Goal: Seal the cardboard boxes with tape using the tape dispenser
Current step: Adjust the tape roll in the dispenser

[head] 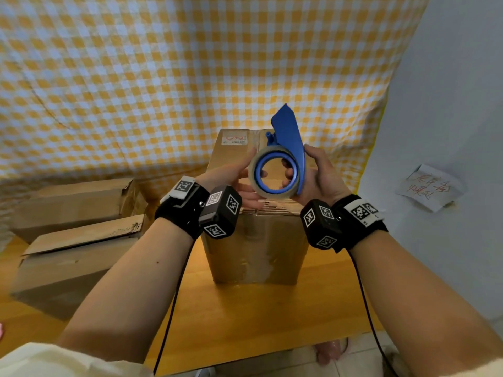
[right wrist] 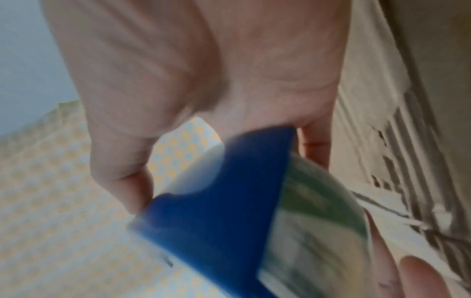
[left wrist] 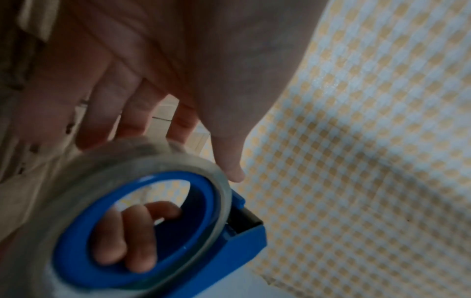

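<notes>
Viewing from the head camera, the blue plastic tape dispenser (head: 285, 151), loaded with a clear tape roll (head: 275, 172), is held up in the air above the upright brown cardboard box (head: 253, 240) on the wooden table (head: 245, 317). The right hand (head: 318, 175) is curled round the dispenser, fingers through its core; the left hand (head: 234, 178) rests near-straight fingers against the roll's rim. No free tape end can be made out, so a missed tab or a fouled strip is judged possible.

At the left wrist, the metal cutter (left wrist: 251, 220) is seen just beside the thumb (left wrist: 229, 157); a nick is a risk.

At the right wrist, blur hides detail; the thumb (right wrist: 119, 171) is pressed on the blue shell, and a slip cannot be excluded.
</notes>
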